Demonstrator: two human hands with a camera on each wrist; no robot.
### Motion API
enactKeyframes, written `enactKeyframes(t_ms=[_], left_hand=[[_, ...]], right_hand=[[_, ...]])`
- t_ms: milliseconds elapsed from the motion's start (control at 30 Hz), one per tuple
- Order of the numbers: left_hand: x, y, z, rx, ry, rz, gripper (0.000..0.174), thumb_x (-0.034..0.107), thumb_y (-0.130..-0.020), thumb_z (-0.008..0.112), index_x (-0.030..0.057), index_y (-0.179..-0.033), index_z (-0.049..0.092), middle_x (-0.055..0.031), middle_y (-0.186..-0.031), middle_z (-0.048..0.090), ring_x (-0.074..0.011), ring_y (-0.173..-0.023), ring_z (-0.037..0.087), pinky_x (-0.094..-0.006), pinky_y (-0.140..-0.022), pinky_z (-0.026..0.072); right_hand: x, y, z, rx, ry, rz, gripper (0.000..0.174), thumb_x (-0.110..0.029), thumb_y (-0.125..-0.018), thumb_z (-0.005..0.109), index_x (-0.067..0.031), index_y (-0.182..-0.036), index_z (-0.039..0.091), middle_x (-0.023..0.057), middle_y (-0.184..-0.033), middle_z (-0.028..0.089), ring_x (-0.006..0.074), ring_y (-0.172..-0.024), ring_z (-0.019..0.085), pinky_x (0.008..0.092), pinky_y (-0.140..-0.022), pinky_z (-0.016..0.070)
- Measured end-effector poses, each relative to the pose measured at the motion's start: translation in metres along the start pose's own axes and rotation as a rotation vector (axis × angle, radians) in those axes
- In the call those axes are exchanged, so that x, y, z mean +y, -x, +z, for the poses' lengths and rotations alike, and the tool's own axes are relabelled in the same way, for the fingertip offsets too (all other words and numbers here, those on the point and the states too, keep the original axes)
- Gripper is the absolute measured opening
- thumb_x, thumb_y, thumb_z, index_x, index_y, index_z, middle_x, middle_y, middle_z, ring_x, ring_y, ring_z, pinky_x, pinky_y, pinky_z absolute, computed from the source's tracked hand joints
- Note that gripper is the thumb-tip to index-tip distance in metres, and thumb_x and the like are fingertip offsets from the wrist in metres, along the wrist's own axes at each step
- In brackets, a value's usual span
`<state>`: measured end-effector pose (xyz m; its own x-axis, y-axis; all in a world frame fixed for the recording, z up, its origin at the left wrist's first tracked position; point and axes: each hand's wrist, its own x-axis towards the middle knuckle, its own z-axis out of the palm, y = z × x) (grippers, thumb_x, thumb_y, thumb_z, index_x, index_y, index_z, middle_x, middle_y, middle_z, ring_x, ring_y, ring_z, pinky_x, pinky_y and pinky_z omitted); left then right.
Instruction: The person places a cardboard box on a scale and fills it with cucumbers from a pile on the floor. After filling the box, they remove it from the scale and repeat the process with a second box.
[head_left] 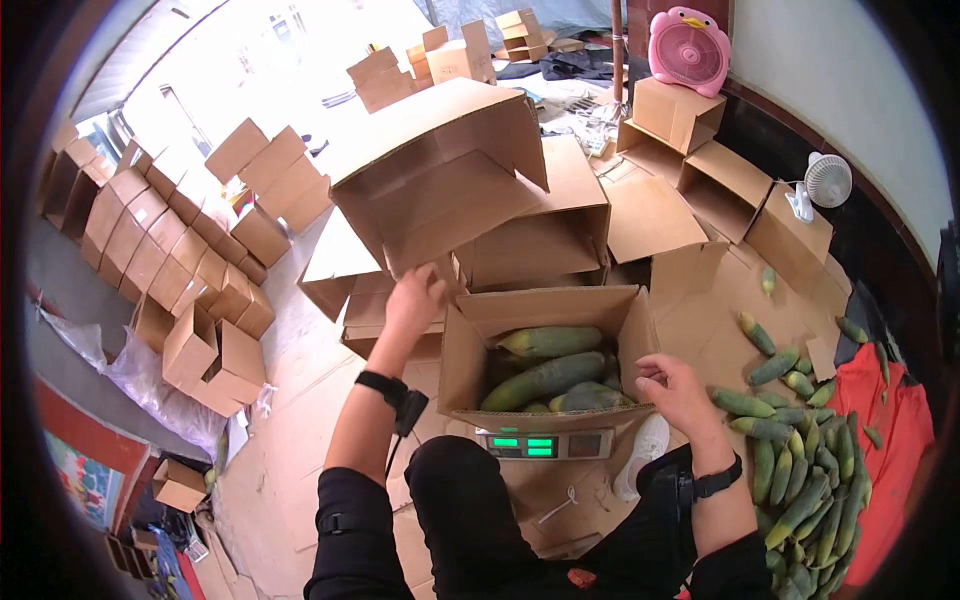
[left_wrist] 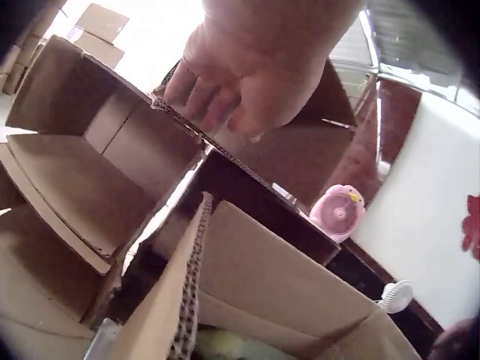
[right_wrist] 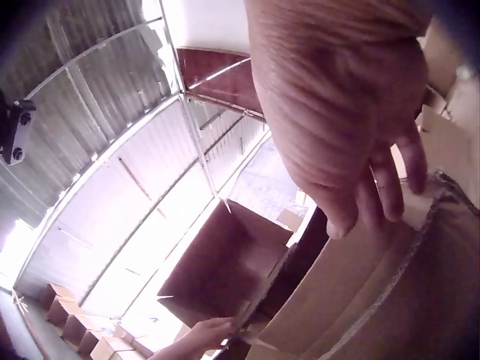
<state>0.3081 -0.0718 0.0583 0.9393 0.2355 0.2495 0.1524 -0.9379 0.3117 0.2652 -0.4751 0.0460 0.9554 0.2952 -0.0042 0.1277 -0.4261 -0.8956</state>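
A carton [head_left: 548, 300] holding several large green cucumber-like gourds [head_left: 545, 380] stands with its top open on a scale [head_left: 545, 443] with a lit green display. Beyond it a tilted cardboard box [head_left: 440, 165] rests on other boxes, its open side toward me. My left hand [head_left: 415, 300] grips the near lower edge of this tilted box; in the left wrist view the left fingers [left_wrist: 202, 101] curl over its cardboard edge. My right hand [head_left: 678, 395] is at the right rim of the filled carton, with loosely bent fingers [right_wrist: 382, 184] against its cardboard side in the right wrist view.
A heap of green gourds [head_left: 800, 480] lies at the right beside a red cloth [head_left: 870, 440]. Stacked cartons [head_left: 170, 250] line the left. Behind stand more open boxes [head_left: 735, 185], a pink fan [head_left: 690, 50] and a small white fan [head_left: 827, 180]. A white shoe [head_left: 643, 455] is beside the scale.
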Motion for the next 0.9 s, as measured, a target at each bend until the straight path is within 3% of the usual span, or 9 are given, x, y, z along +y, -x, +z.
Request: enactKeyframes(t_ms=[133,267,367,433,467,533,633,733,900], left_hand=[[0.008,0.044,0.019,-0.108,0.273,-0.086,0.058,0.032,-0.077,0.060,-0.0021,-0.120,0.044,-0.0238,-0.111,0.053,-0.0365,-0.105,0.050,-0.0411,-0.087,0.0422],[0.007,0.071,0.021,-0.306,0.332,-0.115,0.064,0.035,-0.075,0.061,-0.0070,-0.119,0.042,-0.0279,-0.112,0.051,-0.0366,-0.109,0.048,-0.0418,-0.090,0.0397],[0.009,0.071,0.015,-0.204,0.278,-0.230,0.059,0.036,-0.075,0.062,-0.0053,-0.114,0.047,-0.0267,-0.105,0.055,-0.0347,-0.094,0.058,-0.0402,-0.081,0.0462],[0.013,0.070,0.008,-0.518,0.277,-0.322,0.049,0.034,-0.074,0.062,-0.0046,-0.103,0.055,-0.0236,-0.093,0.060,-0.0300,-0.073,0.064,-0.0381,-0.066,0.0517],[0.009,0.070,0.014,-0.518,0.288,-0.337,0.049,0.034,-0.074,0.062,-0.0046,-0.103,0.055,-0.0236,-0.093,0.060,-0.0300,-0.073,0.064,-0.0381,-0.066,0.0517],[0.001,0.071,0.023,-0.417,0.174,-0.297,0.039,0.033,-0.074,0.060,-0.0033,-0.088,0.060,-0.0183,-0.075,0.063,-0.0243,-0.055,0.062,-0.0354,-0.052,0.0518],[-0.005,0.069,0.020,-0.486,0.251,-0.387,0.035,0.031,-0.074,0.058,-0.0026,-0.081,0.062,-0.0159,-0.066,0.062,-0.0236,-0.057,0.062,-0.0346,-0.052,0.0515],[-0.011,0.072,0.022,-0.539,0.230,-0.412,0.035,0.033,-0.075,0.058,-0.0013,-0.076,0.063,-0.0150,-0.061,0.061,-0.0236,-0.054,0.062,-0.0336,-0.055,0.0512],[-0.024,0.080,0.021,-0.513,0.158,-0.366,0.038,0.036,-0.073,0.059,-0.0010,-0.081,0.064,-0.0188,-0.072,0.062,-0.0294,-0.069,0.062,-0.0371,-0.068,0.0494]], right_hand=[[0.022,-0.010,-0.002,0.055,0.041,-0.062,0.031,-0.006,-0.074,0.061,0.0002,-0.104,0.055,0.0104,-0.093,0.058,0.0174,-0.083,0.055,0.0291,-0.074,0.0453],[0.032,-0.026,-0.009,0.168,0.155,-0.040,0.041,-0.010,-0.071,0.065,-0.0013,-0.108,0.051,0.0158,-0.100,0.052,0.0274,-0.081,0.056,0.0342,-0.074,0.0462],[0.040,-0.043,-0.014,0.324,0.341,-0.168,0.043,-0.016,-0.070,0.066,-0.0013,-0.108,0.051,0.0165,-0.099,0.054,0.0286,-0.084,0.056,0.0349,-0.074,0.0461],[0.034,-0.054,-0.017,0.200,0.435,0.097,0.042,-0.026,-0.068,0.067,0.0015,-0.097,0.057,0.0196,-0.093,0.059,0.0316,-0.081,0.058,0.0367,-0.073,0.0467],[0.029,-0.059,-0.017,0.186,0.445,0.092,0.042,-0.026,-0.068,0.067,0.0015,-0.097,0.057,0.0196,-0.093,0.059,0.0316,-0.081,0.058,0.0367,-0.073,0.0467],[0.019,-0.069,-0.012,-0.099,0.711,0.310,0.043,-0.036,-0.066,0.066,0.0027,-0.084,0.062,0.0225,-0.086,0.062,0.0348,-0.079,0.059,0.0396,-0.072,0.0473],[0.041,-0.076,0.001,0.007,0.786,0.225,0.042,-0.037,-0.066,0.064,0.0035,-0.076,0.063,0.0240,-0.084,0.061,0.0377,-0.078,0.059,0.0420,-0.072,0.0473],[0.038,-0.079,0.005,0.010,0.861,0.283,0.040,-0.035,-0.068,0.062,0.0024,-0.082,0.064,0.0241,-0.087,0.061,0.0375,-0.084,0.059,0.0431,-0.073,0.0468],[0.028,-0.068,0.010,0.002,0.937,0.252,0.039,-0.035,-0.071,0.062,0.0025,-0.082,0.064,0.0243,-0.086,0.061,0.0380,-0.083,0.059,0.0434,-0.074,0.0468]])
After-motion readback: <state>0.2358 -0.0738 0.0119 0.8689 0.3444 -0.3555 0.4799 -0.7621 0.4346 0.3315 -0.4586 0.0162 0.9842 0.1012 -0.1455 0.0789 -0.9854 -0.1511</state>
